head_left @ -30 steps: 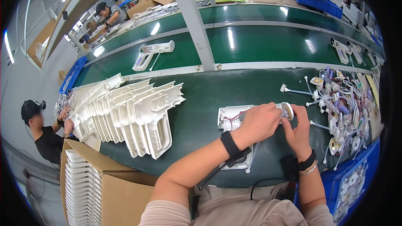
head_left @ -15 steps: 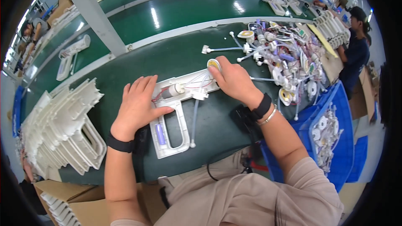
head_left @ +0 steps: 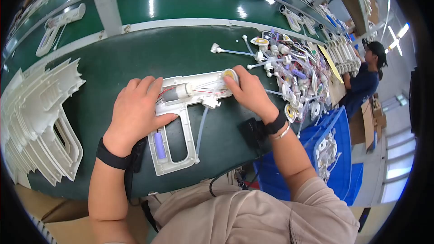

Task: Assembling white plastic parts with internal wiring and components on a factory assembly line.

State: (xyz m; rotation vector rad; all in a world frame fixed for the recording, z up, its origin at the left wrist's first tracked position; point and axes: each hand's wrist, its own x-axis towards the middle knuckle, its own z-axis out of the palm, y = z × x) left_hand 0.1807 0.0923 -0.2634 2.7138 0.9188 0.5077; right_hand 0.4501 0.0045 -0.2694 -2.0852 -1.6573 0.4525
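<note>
Here, left hand lies on white shell, fingers spread; right hand pinches yellow-centred disc.

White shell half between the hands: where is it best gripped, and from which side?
Probably the bottom bar of the handle, from the near side: it faces the person, and the handle's opening lets fingers hook in. The left hand covers the upper left of the shell half; a purple cylinder lies in the handle's left leg, and a tube runs beside the right one.
</note>
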